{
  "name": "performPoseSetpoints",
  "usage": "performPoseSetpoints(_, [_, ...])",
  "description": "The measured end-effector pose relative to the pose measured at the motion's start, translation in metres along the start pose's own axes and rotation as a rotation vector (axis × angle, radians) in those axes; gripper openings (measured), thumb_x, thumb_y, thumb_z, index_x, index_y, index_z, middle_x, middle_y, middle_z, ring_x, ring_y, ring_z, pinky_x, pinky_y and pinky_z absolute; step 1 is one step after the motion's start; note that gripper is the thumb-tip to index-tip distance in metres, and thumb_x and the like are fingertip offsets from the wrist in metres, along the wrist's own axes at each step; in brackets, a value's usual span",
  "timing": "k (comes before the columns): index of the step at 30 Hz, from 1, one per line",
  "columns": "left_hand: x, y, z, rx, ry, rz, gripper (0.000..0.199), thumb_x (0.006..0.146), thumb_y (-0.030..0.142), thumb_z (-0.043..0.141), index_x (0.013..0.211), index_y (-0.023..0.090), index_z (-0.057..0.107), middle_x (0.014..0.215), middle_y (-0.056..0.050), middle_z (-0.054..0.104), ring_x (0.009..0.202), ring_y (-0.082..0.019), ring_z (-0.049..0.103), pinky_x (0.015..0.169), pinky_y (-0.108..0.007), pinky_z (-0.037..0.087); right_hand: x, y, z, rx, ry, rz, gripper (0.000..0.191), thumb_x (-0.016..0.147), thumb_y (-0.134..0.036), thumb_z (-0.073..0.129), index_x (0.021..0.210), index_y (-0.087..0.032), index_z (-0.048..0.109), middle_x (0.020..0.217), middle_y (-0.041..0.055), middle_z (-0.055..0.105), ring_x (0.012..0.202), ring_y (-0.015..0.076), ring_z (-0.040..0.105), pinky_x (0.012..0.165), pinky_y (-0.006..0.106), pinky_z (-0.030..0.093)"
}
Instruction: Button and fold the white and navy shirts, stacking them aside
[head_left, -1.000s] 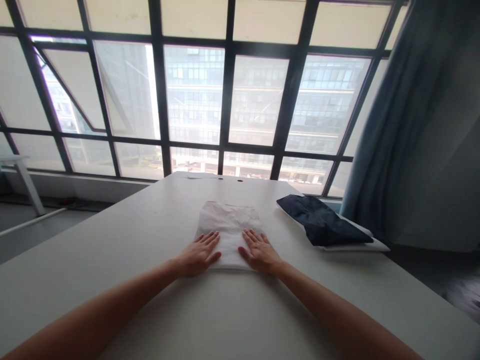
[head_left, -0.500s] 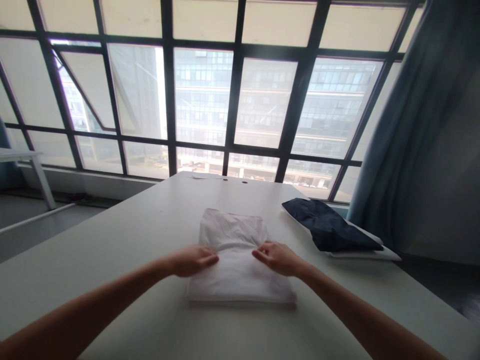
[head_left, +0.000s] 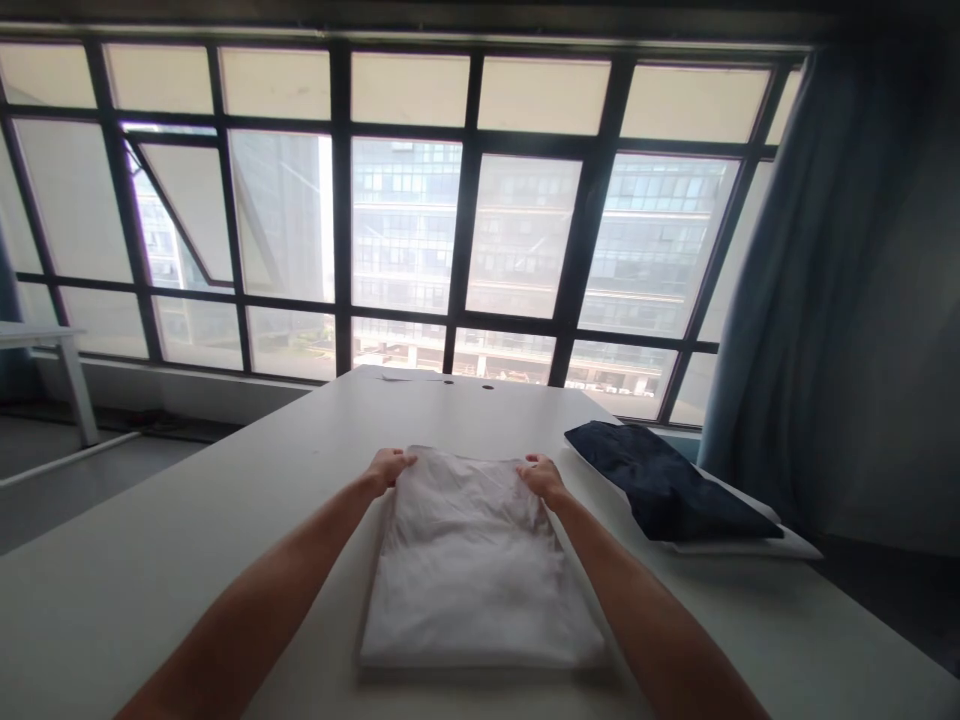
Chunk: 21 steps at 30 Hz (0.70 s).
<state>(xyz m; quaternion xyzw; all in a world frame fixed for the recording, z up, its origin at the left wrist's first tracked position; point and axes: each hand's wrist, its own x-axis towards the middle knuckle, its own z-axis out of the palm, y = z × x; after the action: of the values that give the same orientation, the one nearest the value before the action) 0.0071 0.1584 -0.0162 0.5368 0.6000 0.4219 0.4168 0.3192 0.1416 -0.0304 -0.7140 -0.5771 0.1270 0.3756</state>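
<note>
A white folded cloth (head_left: 480, 570) lies on the white table (head_left: 285, 500) in front of me, wrinkled across its far half and smoother near the front edge. My left hand (head_left: 391, 466) pinches its far left corner. At the far right corner, my right hand (head_left: 538, 474) has its fingers closed on the cloth's edge. Both forearms reach along the sides of the cloth.
Dark navy folded cloth (head_left: 660, 480) rests on white cloth (head_left: 795, 543) at the table's right. Beyond the table stand large framed windows (head_left: 405, 225). A blue-grey curtain (head_left: 780, 330) hangs at right. Another white table (head_left: 75, 385) is at far left.
Both hands have moved from the cloth's middle away from me to its far corners. The cloth now looks longer and flatter. The view has tilted up slightly.
</note>
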Motion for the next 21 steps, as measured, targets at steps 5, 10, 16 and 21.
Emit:
performPoseSetpoints(5, [0.006,-0.008,-0.002,0.102,0.108,0.065,0.049,0.082,0.023,0.064,0.128,0.010,0.052,0.103,-0.013,0.070,0.090,-0.022,0.068,0.075,-0.030,0.054,0.003,0.001,-0.003,0.014,0.014,0.058,0.050,0.084,-0.020,0.052,0.132,-0.007,0.052,0.109,0.0156,0.070,0.094,0.0213,0.068,0.080,0.028,0.052])
performPoseSetpoints(10, [-0.018,-0.006,0.007,0.533,0.152,0.473,0.040,0.087,0.019,0.054,0.126,0.013,0.058,0.129,-0.016,0.060,0.124,-0.028,0.052,0.108,-0.039,0.038,-0.024,-0.021,0.006,-0.254,0.023,-0.115,0.050,0.089,-0.024,0.048,0.136,-0.008,0.052,0.137,0.0213,0.053,0.126,0.0287,0.051,0.106,0.037,0.037])
performPoseSetpoints(16, [-0.039,-0.007,0.043,0.995,-0.181,0.789,0.061,0.096,0.050,0.038,0.144,0.011,0.045,0.155,-0.015,0.035,0.146,-0.027,0.026,0.120,-0.044,0.016,-0.065,-0.064,0.032,-0.483,-0.349,-0.475,0.063,0.097,-0.048,0.032,0.151,-0.015,0.034,0.159,0.0102,0.028,0.147,0.0247,0.019,0.119,0.048,0.007])
performPoseSetpoints(21, [-0.025,-0.022,0.045,1.001,-0.289,0.564,0.075,0.094,0.059,0.033,0.151,0.009,0.032,0.160,-0.016,0.018,0.149,-0.028,0.014,0.119,-0.042,0.015,-0.054,-0.051,0.033,-0.539,-0.473,-0.384,0.074,0.096,-0.061,0.019,0.155,-0.015,0.024,0.162,0.0096,0.018,0.150,0.0226,0.011,0.119,0.049,0.004])
